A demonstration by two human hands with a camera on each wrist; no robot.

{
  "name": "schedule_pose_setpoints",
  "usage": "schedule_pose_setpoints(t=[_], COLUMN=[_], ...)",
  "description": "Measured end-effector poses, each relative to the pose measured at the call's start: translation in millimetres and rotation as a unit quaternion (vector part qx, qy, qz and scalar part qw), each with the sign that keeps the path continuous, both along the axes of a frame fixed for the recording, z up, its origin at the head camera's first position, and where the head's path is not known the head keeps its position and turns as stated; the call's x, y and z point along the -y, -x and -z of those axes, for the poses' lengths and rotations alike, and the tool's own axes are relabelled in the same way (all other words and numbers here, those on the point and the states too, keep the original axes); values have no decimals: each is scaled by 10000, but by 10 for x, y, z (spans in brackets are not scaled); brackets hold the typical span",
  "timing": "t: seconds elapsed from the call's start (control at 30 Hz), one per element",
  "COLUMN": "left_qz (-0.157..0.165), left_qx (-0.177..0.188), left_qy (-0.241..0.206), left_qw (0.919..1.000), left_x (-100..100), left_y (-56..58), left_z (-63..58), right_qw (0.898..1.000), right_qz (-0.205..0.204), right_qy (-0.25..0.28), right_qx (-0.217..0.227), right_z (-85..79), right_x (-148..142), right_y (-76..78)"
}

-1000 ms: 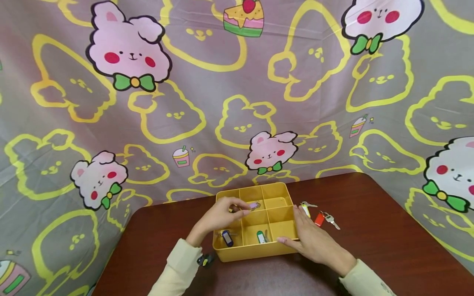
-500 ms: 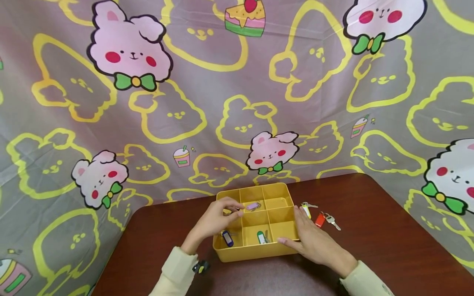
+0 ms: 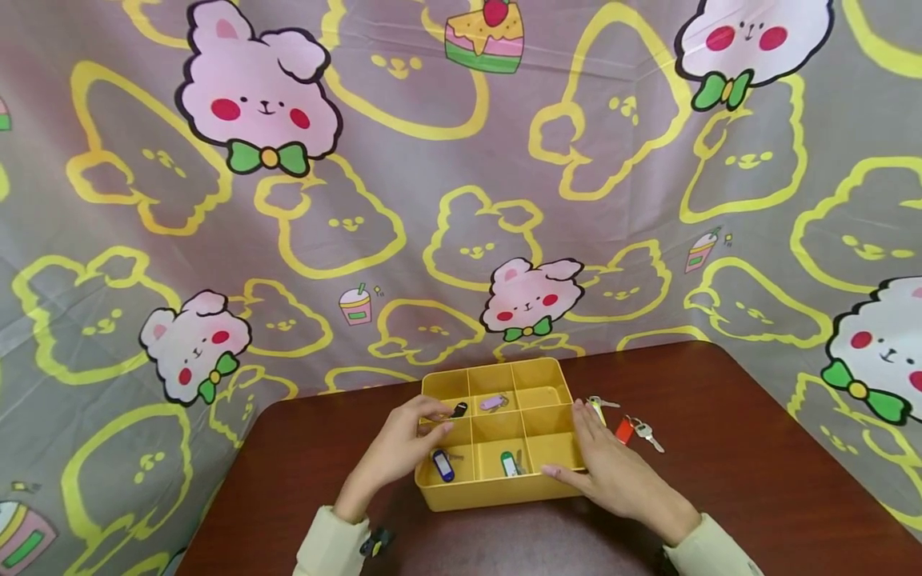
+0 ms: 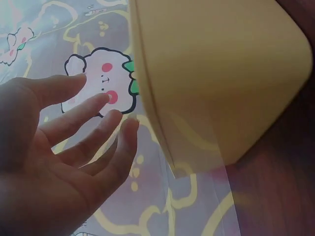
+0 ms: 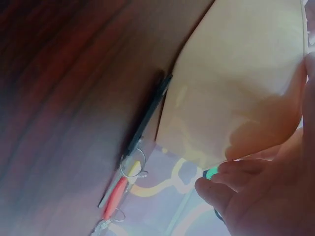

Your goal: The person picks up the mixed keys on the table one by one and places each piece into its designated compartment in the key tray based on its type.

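A yellow divided box [image 3: 504, 490] stands on the table. My left hand [image 3: 403, 438] hovers over its left edge, fingers loosely bent and holding nothing; the left wrist view shows the bare palm [image 4: 64, 172] beside the box wall [image 4: 221, 64]. My right hand [image 3: 619, 472] rests straight fingers along the box's right side, its thumb at the front rim. Inside lie keys with tags: purple tag [image 3: 493, 402] back middle, black tag [image 3: 459, 410] back left, blue tag [image 3: 442, 466] front left, green tag [image 3: 509, 464] front middle. The two right compartments show no tag.
Right of the box lie a key with a yellow tag [image 3: 597, 411] and one with a red tag [image 3: 624, 430]. A dark flat piece [image 5: 147, 118] lies close to the box in the right wrist view. A patterned cloth [image 3: 403, 200] hangs behind the table [image 3: 720, 416].
My left hand has drawn back leftward from the purple tag, which lies in the back middle compartment; the black tag now shows beside it. My right hand stays at the box.
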State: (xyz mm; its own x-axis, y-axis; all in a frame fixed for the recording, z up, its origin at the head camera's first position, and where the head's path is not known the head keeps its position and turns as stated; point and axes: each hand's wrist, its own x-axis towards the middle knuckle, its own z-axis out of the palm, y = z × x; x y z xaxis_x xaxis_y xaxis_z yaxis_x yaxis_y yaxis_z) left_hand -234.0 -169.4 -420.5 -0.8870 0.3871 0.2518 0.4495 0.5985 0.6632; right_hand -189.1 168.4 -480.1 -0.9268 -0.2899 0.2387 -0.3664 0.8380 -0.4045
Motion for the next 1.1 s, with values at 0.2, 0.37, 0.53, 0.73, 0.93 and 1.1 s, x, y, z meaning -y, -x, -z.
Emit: schedule_pose_setpoints(t=[0.2, 0.37, 0.53, 0.73, 0.93, 1.1], left_qz=[-43, -155, -455, -647, -709, -779], left_qx=[-288, -556, -1058, -1537, -1174, -914], left_qy=[412, 792, 1415, 1761, 2009, 2137], left_qw=[9987, 9952, 9832, 9701, 9700, 9695], left_x=[33, 17, 5, 26, 34, 32], left_y=[-59, -121, -176, -229, -249, -277], left_z=[26, 40, 83, 135, 232, 302], right_qw=[9994, 9984, 9956, 9888, 9888, 9920], right_qz=[93, 94, 288, 533, 600, 512], right_qy=[-43, 55, 114, 98, 230, 360], right_qx=[-341, -552, -880, -1388, -1344, -1095], right_z=[-54, -73, -91, -95, -99, -115], right_x=[-14, -32, -65, -153, -323, -474], right_y=[-16, -18, -4, 44, 95, 121])
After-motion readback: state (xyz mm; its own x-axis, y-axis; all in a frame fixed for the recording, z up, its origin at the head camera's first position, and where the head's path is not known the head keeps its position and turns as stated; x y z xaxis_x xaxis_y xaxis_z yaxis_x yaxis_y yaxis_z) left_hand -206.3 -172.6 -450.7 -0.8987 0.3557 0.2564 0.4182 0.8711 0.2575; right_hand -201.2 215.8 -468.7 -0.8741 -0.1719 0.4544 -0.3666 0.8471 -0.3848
